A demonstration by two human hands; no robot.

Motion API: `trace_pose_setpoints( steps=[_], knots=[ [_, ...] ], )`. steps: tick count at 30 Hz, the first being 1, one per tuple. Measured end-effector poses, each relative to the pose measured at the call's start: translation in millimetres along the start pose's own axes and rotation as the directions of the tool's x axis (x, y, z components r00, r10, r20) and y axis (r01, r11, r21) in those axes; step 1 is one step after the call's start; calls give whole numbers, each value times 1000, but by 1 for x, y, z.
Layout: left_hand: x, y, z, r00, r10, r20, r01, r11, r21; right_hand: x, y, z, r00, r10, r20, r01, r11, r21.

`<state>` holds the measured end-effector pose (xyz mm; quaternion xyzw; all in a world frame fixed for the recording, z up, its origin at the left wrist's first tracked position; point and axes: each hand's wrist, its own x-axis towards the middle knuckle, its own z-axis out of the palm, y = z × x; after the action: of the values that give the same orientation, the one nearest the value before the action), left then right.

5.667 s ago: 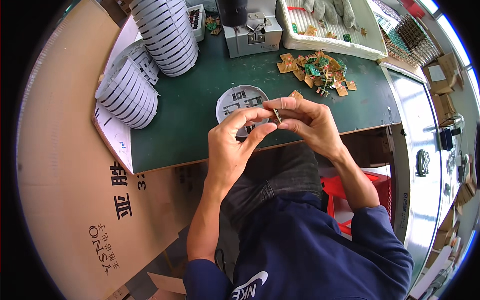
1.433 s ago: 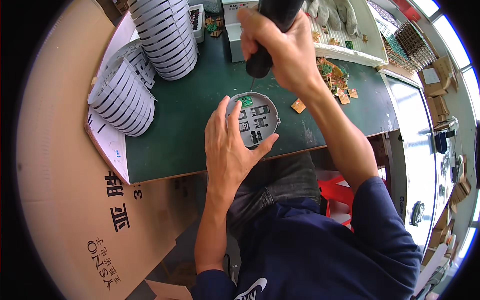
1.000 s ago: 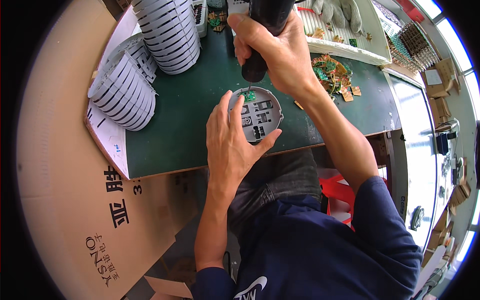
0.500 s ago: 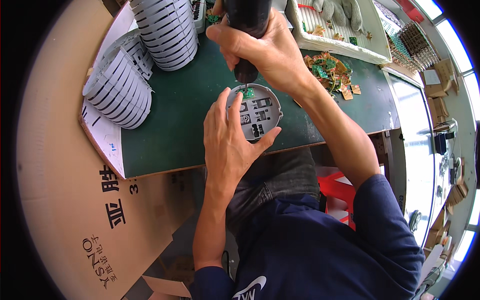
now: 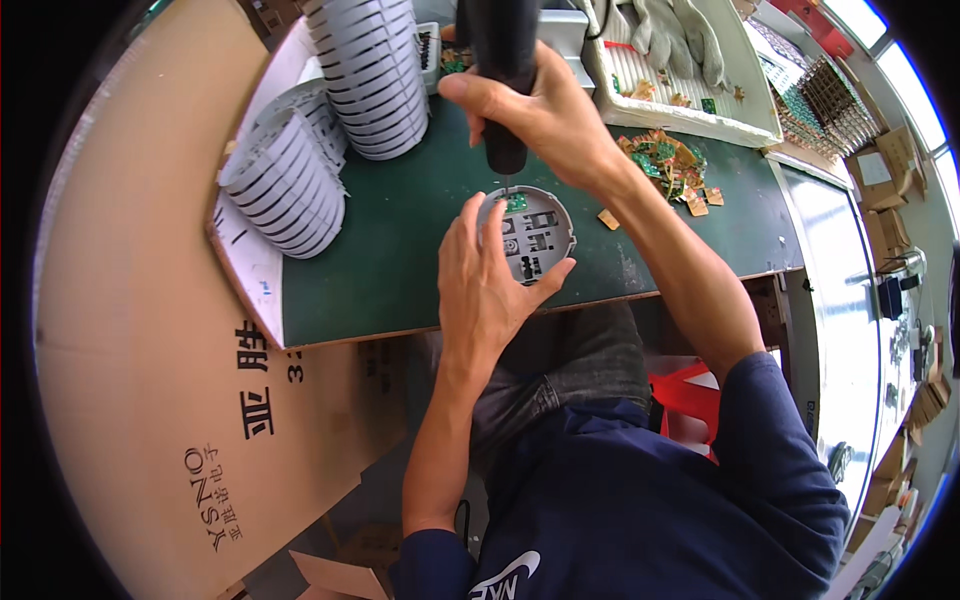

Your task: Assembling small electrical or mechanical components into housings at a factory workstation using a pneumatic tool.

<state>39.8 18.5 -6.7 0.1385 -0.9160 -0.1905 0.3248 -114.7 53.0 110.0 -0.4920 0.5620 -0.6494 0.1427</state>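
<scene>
My right hand (image 5: 540, 112) clasps the driver (image 5: 507, 148) upright, its bit (image 5: 506, 185) aimed down at the board (image 5: 516, 203) just right of my nearer left hand's (image 5: 484, 275) fingertips, which grasp the dish (image 5: 563, 222).

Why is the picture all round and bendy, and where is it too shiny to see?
In the head view, the fisheye lens curves the outer edge of the brown cardboard and leaves black corners; in the head view, the windows and shiny surface at right glare white; in the head view, the small green board below the black driver shows little detail.
</scene>
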Motion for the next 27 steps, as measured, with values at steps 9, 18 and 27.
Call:
trace_pose_setpoints(
  steps=[9,18,27],
  knots=[
    [7,7,-17,956,65,-287,-145,953,-265,-78,10,-38,869,432,243,-392,899,-198],
    [110,-98,-174,992,-64,-109,85,977,195,-204,-47,-257,756,-60,-651,-534,519,-668],
    [162,-155,-205,820,-348,455,357,932,69,-490,-80,-487,500,209,-841,-838,-129,-530]
  ],
)
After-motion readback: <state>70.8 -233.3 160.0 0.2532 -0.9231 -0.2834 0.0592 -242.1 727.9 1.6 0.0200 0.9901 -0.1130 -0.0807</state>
